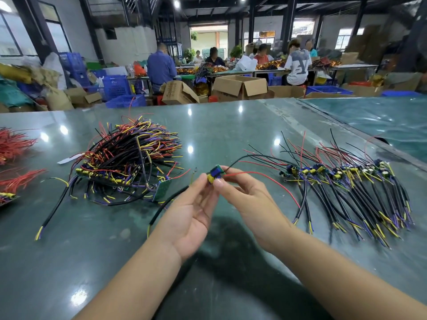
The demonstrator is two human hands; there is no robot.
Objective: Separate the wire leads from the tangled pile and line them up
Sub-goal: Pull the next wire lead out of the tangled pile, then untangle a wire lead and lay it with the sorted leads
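A tangled pile of wire leads with small circuit boards lies on the green table, left of centre. To the right, a row of separated leads is lined up side by side, boards at the top, black cables pointing toward me. Above the table's middle, my left hand and my right hand both pinch one small board with blue and yellow parts. Its red and black wires trail off to the right; a black cable hangs down to the left.
Bundles of red wires lie at the table's left edge. A single black cable stretches from the pile toward me. A second table adjoins at the right. Beyond are cardboard boxes, blue crates and several people working.
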